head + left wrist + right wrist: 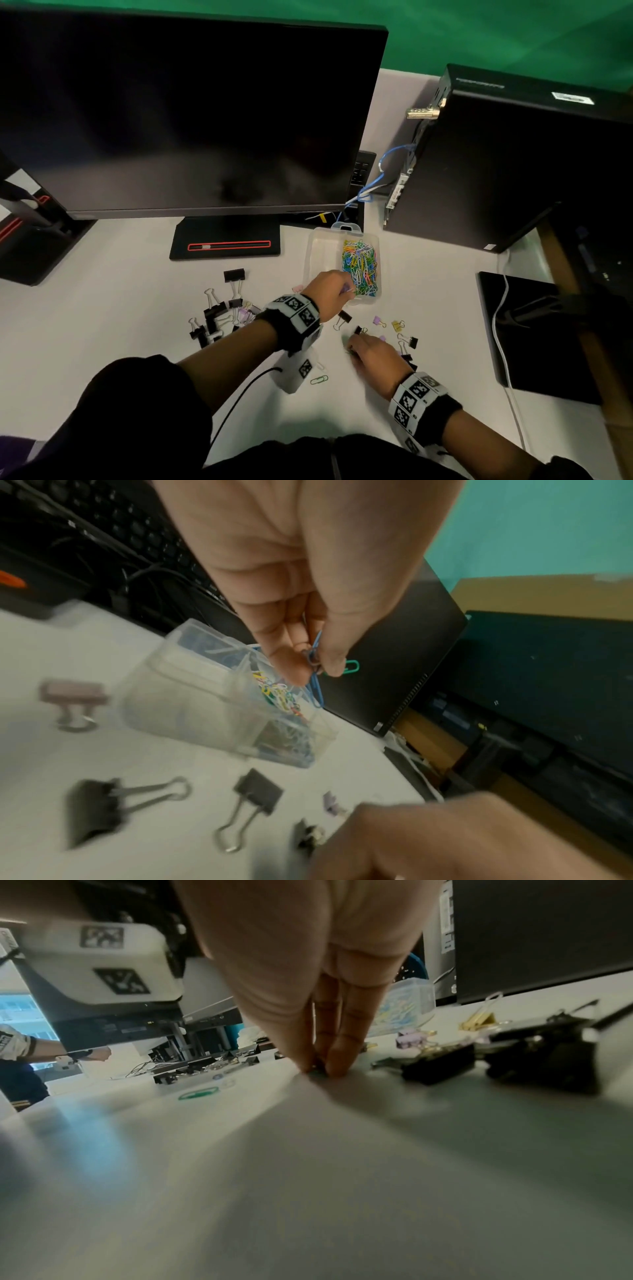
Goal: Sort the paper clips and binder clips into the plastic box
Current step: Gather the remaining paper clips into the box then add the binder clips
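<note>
Left hand point(301, 593) pinching paper clips point(316, 669) over box point(322, 251), drop due; right hand point(371, 353) fingers point(346, 1042) pinching something small on counter point(120, 325), box's 6 o'clock.

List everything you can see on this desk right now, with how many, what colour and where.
plastic box: one, clear, mid-desk below the monitor.
paper clips in box: many, mixed colours, right compartment.
binder clips: a cluster, black, some lilac, left of the box.
binder clips by right hand: several, black, lilac, gold.
loose paper clip: one, green, near desk edge.
monitor: one, black, rear left.
computer tower: one, black, rear right.
cables: blue and white, behind the box.
left hand: pinches blue paper clips over the box.
right hand: fingertips pinching something small on the desk.
</note>
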`<state>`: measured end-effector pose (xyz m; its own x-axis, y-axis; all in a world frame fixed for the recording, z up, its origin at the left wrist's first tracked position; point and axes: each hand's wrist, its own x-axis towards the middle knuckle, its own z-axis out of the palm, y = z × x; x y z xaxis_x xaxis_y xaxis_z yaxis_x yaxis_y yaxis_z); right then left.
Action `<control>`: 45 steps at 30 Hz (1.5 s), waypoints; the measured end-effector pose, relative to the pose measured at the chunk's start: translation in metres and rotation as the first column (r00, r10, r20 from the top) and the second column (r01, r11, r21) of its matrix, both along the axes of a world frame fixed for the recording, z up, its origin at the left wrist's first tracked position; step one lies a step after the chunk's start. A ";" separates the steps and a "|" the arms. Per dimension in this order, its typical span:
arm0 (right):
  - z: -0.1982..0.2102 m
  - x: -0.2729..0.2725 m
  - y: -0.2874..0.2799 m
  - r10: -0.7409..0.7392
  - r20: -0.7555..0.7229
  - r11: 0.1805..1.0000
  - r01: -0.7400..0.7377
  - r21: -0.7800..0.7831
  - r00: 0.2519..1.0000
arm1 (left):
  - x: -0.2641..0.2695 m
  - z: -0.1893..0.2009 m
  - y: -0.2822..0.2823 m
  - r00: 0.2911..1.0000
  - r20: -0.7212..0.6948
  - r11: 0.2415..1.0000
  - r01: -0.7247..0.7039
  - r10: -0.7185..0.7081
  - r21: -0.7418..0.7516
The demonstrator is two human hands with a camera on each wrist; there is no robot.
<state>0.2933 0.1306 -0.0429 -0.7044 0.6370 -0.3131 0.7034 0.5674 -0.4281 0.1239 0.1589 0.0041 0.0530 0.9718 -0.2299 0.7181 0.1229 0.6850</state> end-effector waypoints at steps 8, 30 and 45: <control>0.002 -0.002 0.000 -0.029 0.034 0.999 0.028 0.026 0.999 | 0.019 -0.012 0.044 0.942 0.187 0.959 -0.262 0.278 -0.107; 0.036 -0.002 0.082 -0.418 -0.269 0.906 0.419 -0.055 0.868 | -0.023 -0.019 -0.041 0.943 -0.123 0.945 0.291 -0.310 -0.149; 0.023 -0.001 0.048 -0.252 -0.226 0.966 0.258 -0.005 0.941 | -0.015 -0.049 -0.094 0.894 -0.185 0.904 0.370 -0.409 -0.213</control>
<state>0.2925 0.1782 -0.0200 -0.5674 0.8098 -0.1490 0.7143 0.3941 -0.5784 0.1089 0.0647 -0.0452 0.3482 0.8291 -0.4374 0.8615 -0.0991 0.4980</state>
